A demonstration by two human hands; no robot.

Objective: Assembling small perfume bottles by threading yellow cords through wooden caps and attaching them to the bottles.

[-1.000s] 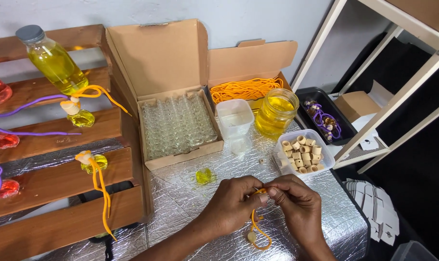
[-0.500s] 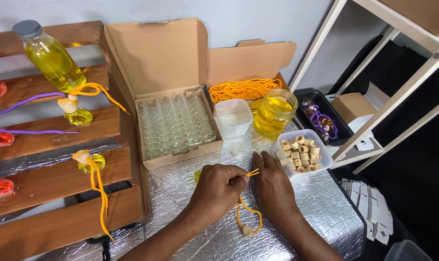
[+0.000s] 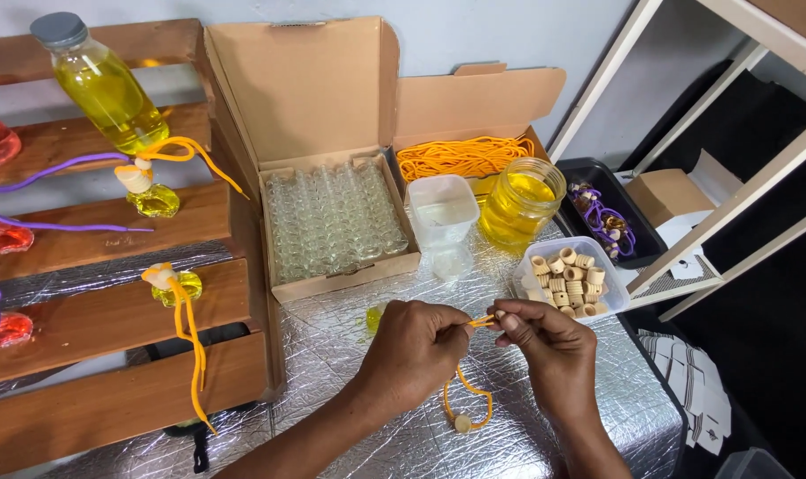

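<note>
Nearest, an orange cord (image 3: 470, 396) hangs in a loop onto the silver foil table cover (image 3: 350, 337), a small cork (image 3: 461, 423) at its lowest point; its upper end runs up between the two hands; the left hand (image 3: 414, 348) is closed, pinching the cord at its right edge; the right hand (image 3: 540, 341) pinches the cord tip between thumb and forefinger, just beside the left. Just past the left hand's knuckles lies a small yellow vial (image 3: 375, 318); beyond the right hand, a tub of corks (image 3: 570, 275); farther, a cardboard box of empty glass vials (image 3: 334, 219), a clear plastic cup (image 3: 441, 210) and a jar of yellow liquid (image 3: 521, 202); farthest, a box of orange cords (image 3: 463, 156).
</note>
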